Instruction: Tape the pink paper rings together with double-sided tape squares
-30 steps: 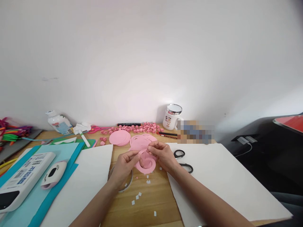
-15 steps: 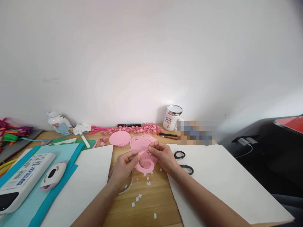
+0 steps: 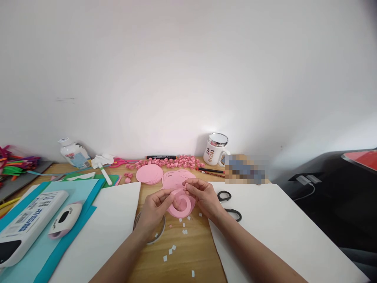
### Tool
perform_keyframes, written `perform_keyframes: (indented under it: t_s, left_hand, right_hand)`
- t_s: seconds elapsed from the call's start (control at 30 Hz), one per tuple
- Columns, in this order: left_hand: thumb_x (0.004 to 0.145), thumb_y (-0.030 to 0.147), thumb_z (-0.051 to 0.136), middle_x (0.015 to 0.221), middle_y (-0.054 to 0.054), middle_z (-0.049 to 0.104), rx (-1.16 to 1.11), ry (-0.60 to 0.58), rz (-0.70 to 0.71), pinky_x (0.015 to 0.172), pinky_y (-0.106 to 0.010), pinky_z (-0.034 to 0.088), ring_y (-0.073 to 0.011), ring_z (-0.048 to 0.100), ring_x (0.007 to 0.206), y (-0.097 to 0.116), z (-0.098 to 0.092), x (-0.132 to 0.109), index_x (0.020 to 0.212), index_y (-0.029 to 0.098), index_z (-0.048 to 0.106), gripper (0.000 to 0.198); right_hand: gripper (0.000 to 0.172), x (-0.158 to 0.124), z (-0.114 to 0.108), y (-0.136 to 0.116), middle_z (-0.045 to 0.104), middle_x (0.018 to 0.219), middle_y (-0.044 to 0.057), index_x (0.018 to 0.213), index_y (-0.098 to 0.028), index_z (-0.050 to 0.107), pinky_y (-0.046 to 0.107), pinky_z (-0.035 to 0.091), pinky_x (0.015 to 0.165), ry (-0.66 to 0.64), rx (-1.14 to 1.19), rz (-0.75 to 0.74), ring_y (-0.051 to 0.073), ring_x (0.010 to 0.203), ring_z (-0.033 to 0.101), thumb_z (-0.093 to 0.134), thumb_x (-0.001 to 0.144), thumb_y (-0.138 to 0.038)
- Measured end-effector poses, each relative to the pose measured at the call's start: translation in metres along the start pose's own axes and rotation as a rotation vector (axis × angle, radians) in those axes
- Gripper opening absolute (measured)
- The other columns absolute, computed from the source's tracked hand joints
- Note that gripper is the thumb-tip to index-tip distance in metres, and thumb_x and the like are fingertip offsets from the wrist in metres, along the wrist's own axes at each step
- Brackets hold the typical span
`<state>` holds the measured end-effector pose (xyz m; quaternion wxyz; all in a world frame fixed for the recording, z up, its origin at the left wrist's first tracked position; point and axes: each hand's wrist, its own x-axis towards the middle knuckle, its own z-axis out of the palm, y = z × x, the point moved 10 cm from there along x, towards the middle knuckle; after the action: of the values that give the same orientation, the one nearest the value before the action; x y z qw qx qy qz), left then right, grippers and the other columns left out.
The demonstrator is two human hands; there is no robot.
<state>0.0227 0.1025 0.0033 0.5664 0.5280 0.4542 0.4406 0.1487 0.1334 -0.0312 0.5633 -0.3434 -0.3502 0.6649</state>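
both hands: near each other in front of me, fingertips a small gap apart.
left hand [image 3: 155, 207]: thumb and forefinger pinched at the edge of a pink paper ring [image 3: 181, 214].
right hand [image 3: 205, 195]: thumb and fingertips pressed on a bit of pink paper [image 3: 185, 188]; i can't tell if it joins the ring.
pink paper ring: between my hands, over the wooden table [image 3: 200, 251].
hoop [image 3: 161, 232]: on the table, partly hidden by my left arm.
white squares [image 3: 185, 232]: scattered between my forearms.
scissors [image 3: 235, 211]: black handles just beside my right wrist, on a white sheet [image 3: 273, 228].
pink circles [image 3: 149, 173]: stacked beyond my left hand, beside cut pink paper [image 3: 179, 178].
pink rolls [image 3: 188, 161]: heaped near the wall [image 3: 147, 78], beside a black marker [image 3: 161, 157].
mug [image 3: 212, 155]: upright, right of the rolls.
far left: a white case [image 3: 33, 222] on blue paper [image 3: 84, 190], a leaning bottle [image 3: 75, 153] behind.
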Motion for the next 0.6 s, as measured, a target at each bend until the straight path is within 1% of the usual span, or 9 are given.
perform_keyframes:
  t_s: [0.13,0.23,0.37,0.47,0.6]
  left_hand:
    - [0.075,0.032,0.056,0.058,-0.002,0.063,0.028,-0.025,0.001,0.064,-0.025,0.043,-0.0153,0.057,0.061,0.0003,0.0032,-0.0006,0.090,0.013,0.066,0.027]
    - [0.075,0.032,0.055,0.058,-0.002,0.062,0.027,-0.026,0.000,0.063,-0.025,0.043,-0.0150,0.056,0.061,0.0007,0.0034,-0.0006,0.088,0.013,0.066,0.025]
    - [0.075,0.031,0.056,0.061,-0.002,0.062,0.020,0.003,0.006,0.065,-0.025,0.042,-0.0144,0.055,0.062,0.0019,-0.0001,-0.0003,0.083,0.013,0.067,0.023]
    - [0.075,0.032,0.056,0.060,-0.002,0.061,-0.018,0.031,-0.007,0.062,-0.025,0.043,-0.0141,0.055,0.059,-0.0008,-0.0034,-0.0002,0.090,0.013,0.065,0.026]
    - [0.074,0.033,0.057,0.058,-0.002,0.061,-0.042,0.057,-0.007,0.059,-0.024,0.044,-0.0136,0.055,0.057,-0.0050,-0.0065,0.0004,0.094,0.012,0.064,0.029]
  right_hand:
    - [0.018,0.0007,-0.0045,0.0008,0.062,0.061,-0.002,0.068,-0.016,0.066,0.019,0.045,0.058,0.028,-0.003,-0.007,0.007,0.055,0.054,0.076,0.055,-0.022]
    - [0.018,0.0016,-0.0085,0.0007,0.063,0.059,-0.001,0.069,-0.015,0.067,0.020,0.045,0.057,0.062,-0.028,-0.022,0.007,0.053,0.053,0.076,0.055,-0.023]
    - [0.019,0.0018,-0.0055,0.0008,0.066,0.068,0.001,0.074,-0.016,0.069,0.023,0.047,0.066,0.043,-0.014,-0.016,0.009,0.060,0.056,0.073,0.059,-0.028]
    - [0.023,0.0011,-0.0014,0.0021,0.067,0.073,0.003,0.079,-0.017,0.069,0.025,0.047,0.072,0.010,0.000,0.008,0.011,0.066,0.059,0.073,0.059,-0.029]
    - [0.025,0.0005,-0.0019,0.0008,0.068,0.083,0.004,0.080,-0.017,0.068,0.025,0.047,0.072,0.012,0.008,0.004,0.010,0.066,0.059,0.074,0.058,-0.027]
